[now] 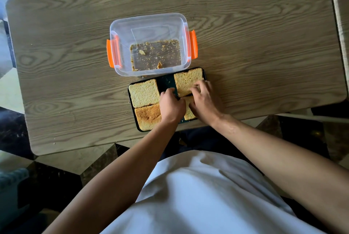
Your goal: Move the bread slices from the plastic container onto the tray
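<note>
- bread slices are on the tray now, and the plastic container just past the hands has only crumbs in it, so i think the job is almost done.
- right hand is curled, and its fingers press on the near edge of the far right slice. it looks like a pinch, but i cannot tell for sure.
- left hand is curled too, fingertips on the dark strip in the middle of the tray. i cannot tell if it holds anything.
- soft bread could tear or squash if the fingers press too hard.
- near right slice is mostly hidden under both hands. a push could slide it off the tray edge.
- two more slices, a pale one and a browner one, lie to the left of the left hand, touching each other.
- container touches the far edge of the tray, so a bump could knock it. its orange clips hang open.
- tray sits close to the near edge of the desk, so a hard pull could tip it off.
</note>
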{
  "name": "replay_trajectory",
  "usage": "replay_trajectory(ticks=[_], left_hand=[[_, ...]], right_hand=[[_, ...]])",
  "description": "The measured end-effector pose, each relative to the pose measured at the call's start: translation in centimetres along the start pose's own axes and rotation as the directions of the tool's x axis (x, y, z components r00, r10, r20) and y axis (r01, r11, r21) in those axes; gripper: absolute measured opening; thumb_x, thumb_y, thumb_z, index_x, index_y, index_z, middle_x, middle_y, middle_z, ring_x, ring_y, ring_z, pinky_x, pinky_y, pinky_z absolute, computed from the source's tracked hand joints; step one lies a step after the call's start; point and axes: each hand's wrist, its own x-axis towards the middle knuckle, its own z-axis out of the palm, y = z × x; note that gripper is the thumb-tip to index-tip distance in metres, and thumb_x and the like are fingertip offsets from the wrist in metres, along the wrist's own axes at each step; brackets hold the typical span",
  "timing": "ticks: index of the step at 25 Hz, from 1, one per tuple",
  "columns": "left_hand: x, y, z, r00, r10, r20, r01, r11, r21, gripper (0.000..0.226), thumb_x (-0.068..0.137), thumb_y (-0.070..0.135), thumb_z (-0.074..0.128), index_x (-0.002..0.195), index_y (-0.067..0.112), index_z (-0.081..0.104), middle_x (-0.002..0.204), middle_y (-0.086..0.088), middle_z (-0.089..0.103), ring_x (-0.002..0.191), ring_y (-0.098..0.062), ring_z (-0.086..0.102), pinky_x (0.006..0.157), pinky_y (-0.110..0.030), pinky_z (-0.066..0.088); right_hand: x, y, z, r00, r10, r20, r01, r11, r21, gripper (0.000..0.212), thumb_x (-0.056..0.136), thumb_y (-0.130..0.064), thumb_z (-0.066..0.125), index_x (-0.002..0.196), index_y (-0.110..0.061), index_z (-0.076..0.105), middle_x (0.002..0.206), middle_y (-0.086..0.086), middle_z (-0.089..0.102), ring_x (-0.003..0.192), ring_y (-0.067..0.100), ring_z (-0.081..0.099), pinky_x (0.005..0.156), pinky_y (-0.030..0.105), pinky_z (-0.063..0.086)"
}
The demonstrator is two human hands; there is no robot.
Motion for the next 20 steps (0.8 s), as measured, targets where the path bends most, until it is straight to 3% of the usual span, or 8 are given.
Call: replay_trajectory(ticks=[1,3,5,6,10,13,20], left_hand=[[-0.5,-0.4,-0.5,0.999,0.029,-0.017,-0.029,0.999,0.014,0.052,0.08,0.003,0.058,0.132,0.005,0.057,0.123,-0.015,0.06,0.108,-0.029,0.059,0.095,-0.035,0.05],[-1.7,-2.3,-2.1,0.972,0.223,-0.067,-0.211,0.965,0.157,0.054,0.082,0.002,0.056,0.136,0.004,0.054,0.131,-0.017,0.055,0.118,-0.033,0.053,0.101,-0.038,0.044],[-2.1,-4.9,-4.0,0.894,0.447,-0.008,-0.399,0.806,0.437,0.055,0.085,0.007,0.056,0.14,0.004,0.051,0.143,-0.021,0.049,0.135,-0.038,0.041,0.111,-0.045,0.037],[-2.2,-6.3,-5.0,0.881,0.471,0.046,-0.419,0.732,0.536,0.057,0.086,0.01,0.056,0.142,0.004,0.048,0.15,-0.021,0.043,0.143,-0.038,0.033,0.116,-0.048,0.031],[-1.8,-9.6,-6.7,0.922,0.36,0.14,-0.35,0.626,0.697,0.065,0.089,0.019,0.053,0.15,0.007,0.035,0.162,-0.017,0.025,0.153,-0.033,0.015,0.122,-0.047,0.016],[-1.8,-10.4,-6.9,0.914,0.375,0.155,-0.368,0.606,0.705,0.066,0.089,0.018,0.054,0.151,0.008,0.034,0.163,-0.017,0.023,0.152,-0.033,0.015,0.121,-0.047,0.018],[-1.6,-10.6,-7.6,0.889,0.425,0.174,-0.422,0.608,0.673,0.065,0.086,0.021,0.056,0.147,0.008,0.038,0.161,-0.019,0.026,0.151,-0.033,0.018,0.121,-0.048,0.018]], right_hand=[[-0.4,-0.5,-0.2,0.999,-0.04,0.0,0.04,0.999,-0.01,0.04,0.078,0.007,0.064,0.117,0.0,0.064,0.124,0.019,0.055,0.113,0.034,0.048,0.084,0.045,0.054],[-1.3,-1.8,-0.3,0.99,-0.134,0.045,0.135,0.99,-0.032,0.04,0.079,0.002,0.065,0.119,-0.003,0.064,0.125,0.016,0.057,0.113,0.032,0.051,0.085,0.044,0.053],[-1.6,-3.4,-0.1,0.973,-0.198,0.121,0.205,0.977,-0.052,0.042,0.084,-0.005,0.063,0.125,-0.004,0.061,0.131,0.014,0.055,0.12,0.032,0.049,0.092,0.043,0.051],[-1.4,-4.3,0.1,0.965,-0.219,0.144,0.229,0.972,-0.061,0.042,0.085,-0.007,0.062,0.127,-0.004,0.061,0.132,0.014,0.054,0.122,0.031,0.048,0.096,0.043,0.049],[-0.7,-7.1,0.8,0.96,-0.185,0.209,0.226,0.954,-0.194,0.033,0.086,-0.019,0.053,0.114,-0.008,0.064,0.121,0.012,0.057,0.114,0.032,0.049,0.094,0.043,0.042],[-0.8,-8.4,1.3,0.959,-0.151,0.24,0.211,0.945,-0.249,0.026,0.085,-0.019,0.053,0.106,-0.007,0.063,0.115,0.013,0.059,0.11,0.034,0.051,0.091,0.044,0.038],[-0.8,-8.9,1.3,0.966,-0.122,0.227,0.178,0.953,-0.244,0.031,0.086,-0.026,0.057,0.11,-0.007,0.063,0.116,0.013,0.059,0.11,0.033,0.052,0.091,0.043,0.037]])
